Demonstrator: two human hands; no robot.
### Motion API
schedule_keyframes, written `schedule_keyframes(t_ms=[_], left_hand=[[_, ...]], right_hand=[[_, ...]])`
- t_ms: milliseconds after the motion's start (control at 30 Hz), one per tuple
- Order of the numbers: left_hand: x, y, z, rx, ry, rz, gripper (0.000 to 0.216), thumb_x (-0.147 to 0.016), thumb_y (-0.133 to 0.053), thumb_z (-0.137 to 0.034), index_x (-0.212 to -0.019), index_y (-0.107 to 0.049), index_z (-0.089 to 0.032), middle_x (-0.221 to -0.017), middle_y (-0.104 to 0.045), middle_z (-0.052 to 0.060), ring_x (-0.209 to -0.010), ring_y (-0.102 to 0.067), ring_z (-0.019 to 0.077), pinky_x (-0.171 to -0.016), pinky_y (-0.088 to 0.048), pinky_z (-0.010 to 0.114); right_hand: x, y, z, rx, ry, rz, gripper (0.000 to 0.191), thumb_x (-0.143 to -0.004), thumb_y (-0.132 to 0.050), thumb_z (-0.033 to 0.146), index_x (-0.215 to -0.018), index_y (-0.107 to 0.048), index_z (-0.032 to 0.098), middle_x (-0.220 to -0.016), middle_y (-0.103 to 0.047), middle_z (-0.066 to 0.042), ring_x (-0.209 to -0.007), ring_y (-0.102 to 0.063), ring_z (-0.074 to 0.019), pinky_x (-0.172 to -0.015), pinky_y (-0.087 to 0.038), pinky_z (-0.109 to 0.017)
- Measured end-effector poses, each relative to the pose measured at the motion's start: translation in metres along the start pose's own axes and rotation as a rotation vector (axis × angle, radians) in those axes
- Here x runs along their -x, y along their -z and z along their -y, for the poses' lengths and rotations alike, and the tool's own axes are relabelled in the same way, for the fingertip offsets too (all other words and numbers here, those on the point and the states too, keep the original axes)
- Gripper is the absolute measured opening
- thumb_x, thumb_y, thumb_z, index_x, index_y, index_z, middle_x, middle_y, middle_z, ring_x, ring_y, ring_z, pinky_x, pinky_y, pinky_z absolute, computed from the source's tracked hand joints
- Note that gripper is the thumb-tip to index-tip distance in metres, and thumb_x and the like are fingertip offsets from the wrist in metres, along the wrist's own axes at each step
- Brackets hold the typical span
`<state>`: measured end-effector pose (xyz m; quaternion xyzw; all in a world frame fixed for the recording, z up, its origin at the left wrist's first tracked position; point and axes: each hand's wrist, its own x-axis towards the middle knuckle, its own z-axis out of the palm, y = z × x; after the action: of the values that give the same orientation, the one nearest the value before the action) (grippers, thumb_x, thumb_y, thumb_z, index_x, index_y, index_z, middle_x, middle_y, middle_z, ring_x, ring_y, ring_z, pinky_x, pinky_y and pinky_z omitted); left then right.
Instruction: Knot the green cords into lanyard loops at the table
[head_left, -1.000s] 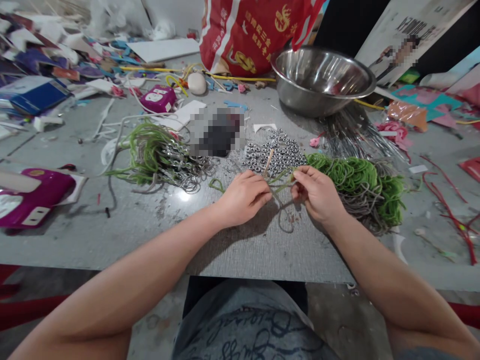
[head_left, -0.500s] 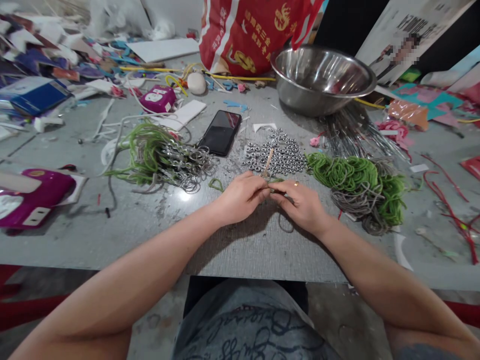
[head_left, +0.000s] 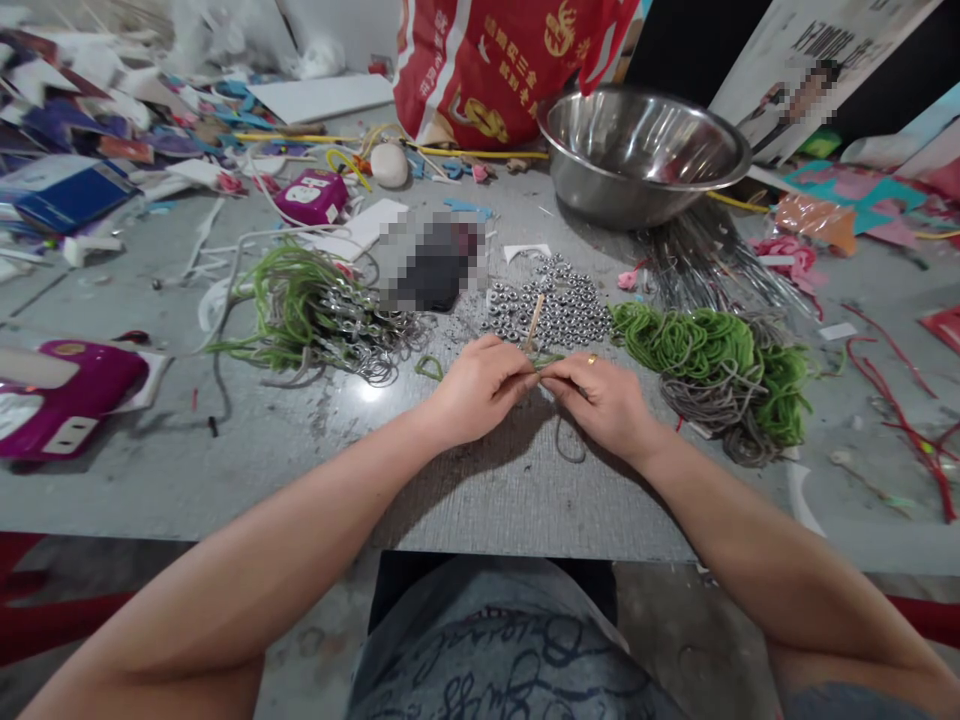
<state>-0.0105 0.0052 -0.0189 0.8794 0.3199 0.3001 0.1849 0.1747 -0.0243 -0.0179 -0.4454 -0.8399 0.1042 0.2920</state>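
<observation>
My left hand (head_left: 484, 388) and my right hand (head_left: 600, 400) meet over the grey table (head_left: 285, 460), fingertips pinched together on a thin green cord (head_left: 550, 359). A small wooden stick (head_left: 534, 322) pokes up from between the left hand's fingers. Just behind the hands lies a heap of small shiny metal bells (head_left: 559, 305). To the right sits a tangled pile of green and grey cords (head_left: 712, 370). At the left lies a bundle of green cords with metal rings attached (head_left: 322, 315). A grey loop of cord (head_left: 570, 445) trails below the right hand.
A steel bowl (head_left: 645, 150) stands at the back right, a bunch of metal wires (head_left: 705, 265) in front of it. A red printed bag (head_left: 502, 60) stands behind. Magenta boxes (head_left: 64, 395) (head_left: 311, 195), paper scraps and red cords (head_left: 900, 400) litter both sides.
My right hand drew in from the green cord pile toward the left hand until the fingertips met, and both now hold the cord close together.
</observation>
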Motion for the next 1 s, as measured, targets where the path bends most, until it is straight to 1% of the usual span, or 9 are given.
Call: schedule_keyframes(t_ms=[133, 267, 400, 500, 633, 733, 833, 1000], left_hand=[[0.0, 0.001, 0.001, -0.063, 0.005, 0.005, 0.018, -0.086, -0.047, -0.023, -0.072, -0.058, -0.016, -0.068, -0.061, 0.002, -0.069, -0.048, 0.0148, -0.069, -0.038, 0.03], [0.001, -0.001, 0.003, -0.153, 0.025, 0.074, 0.015, -0.082, -0.052, -0.023, -0.073, -0.062, -0.017, -0.071, -0.064, 0.002, -0.075, -0.05, 0.0174, -0.07, -0.037, 0.031], [0.003, -0.005, 0.004, -0.289, 0.052, 0.113, 0.017, -0.079, -0.052, -0.021, -0.073, -0.067, -0.019, -0.07, -0.064, 0.003, -0.077, -0.05, 0.02, -0.068, -0.035, 0.034], [0.003, -0.006, 0.004, -0.334, 0.062, 0.142, 0.018, -0.079, -0.052, -0.022, -0.075, -0.07, -0.02, -0.07, -0.064, 0.004, -0.078, -0.05, 0.0217, -0.067, -0.034, 0.035], [0.003, -0.006, 0.004, -0.351, 0.071, 0.166, 0.02, -0.08, -0.051, -0.022, -0.079, -0.071, -0.021, -0.07, -0.063, 0.004, -0.08, -0.051, 0.0227, -0.066, -0.033, 0.035], [0.003, -0.006, 0.003, -0.35, 0.073, 0.172, 0.021, -0.08, -0.05, -0.022, -0.079, -0.071, -0.021, -0.07, -0.063, 0.005, -0.08, -0.051, 0.0226, -0.066, -0.034, 0.035], [0.003, -0.005, 0.003, -0.347, 0.072, 0.165, 0.02, -0.079, -0.05, -0.021, -0.079, -0.07, -0.02, -0.071, -0.063, 0.004, -0.08, -0.051, 0.0225, -0.066, -0.034, 0.035], [0.003, -0.006, 0.003, -0.361, 0.087, 0.15, 0.016, -0.077, -0.053, -0.02, -0.081, -0.068, -0.018, -0.073, -0.065, 0.004, -0.08, -0.052, 0.0228, -0.067, -0.035, 0.035]], right_hand=[[0.001, 0.0, -0.002, 0.002, -0.006, 0.037, 0.024, -0.091, -0.043, 0.029, -0.095, -0.066, 0.022, -0.085, -0.069, -0.003, -0.078, -0.062, -0.0155, -0.069, -0.045, -0.028], [0.001, -0.001, -0.009, 0.021, -0.049, 0.065, 0.022, -0.089, -0.047, 0.029, -0.088, -0.067, 0.021, -0.081, -0.068, -0.003, -0.076, -0.062, -0.0158, -0.068, -0.044, -0.028], [0.0, -0.002, -0.016, 0.057, -0.078, 0.095, 0.018, -0.086, -0.051, 0.027, -0.083, -0.068, 0.021, -0.082, -0.067, -0.004, -0.079, -0.06, -0.0168, -0.072, -0.045, -0.03], [-0.001, -0.005, -0.019, 0.074, -0.067, 0.13, 0.016, -0.085, -0.053, 0.025, -0.084, -0.068, 0.02, -0.083, -0.065, -0.005, -0.08, -0.059, -0.0173, -0.074, -0.045, -0.031], [-0.002, -0.008, -0.017, 0.085, -0.019, 0.158, 0.017, -0.085, -0.053, 0.024, -0.085, -0.069, 0.018, -0.082, -0.064, -0.007, -0.079, -0.058, -0.0188, -0.073, -0.045, -0.032], [-0.002, -0.008, -0.017, 0.095, 0.012, 0.17, 0.018, -0.085, -0.053, 0.025, -0.086, -0.069, 0.018, -0.08, -0.064, -0.007, -0.078, -0.057, -0.019, -0.072, -0.045, -0.032], [-0.002, -0.005, -0.017, 0.101, 0.013, 0.141, 0.018, -0.085, -0.052, 0.025, -0.085, -0.069, 0.018, -0.08, -0.064, -0.006, -0.077, -0.058, -0.0184, -0.072, -0.045, -0.032], [0.001, -0.003, -0.02, 0.133, 0.007, 0.02, 0.016, -0.083, -0.055, 0.023, -0.081, -0.069, 0.017, -0.079, -0.065, -0.007, -0.076, -0.058, -0.019, -0.071, -0.046, -0.032]])
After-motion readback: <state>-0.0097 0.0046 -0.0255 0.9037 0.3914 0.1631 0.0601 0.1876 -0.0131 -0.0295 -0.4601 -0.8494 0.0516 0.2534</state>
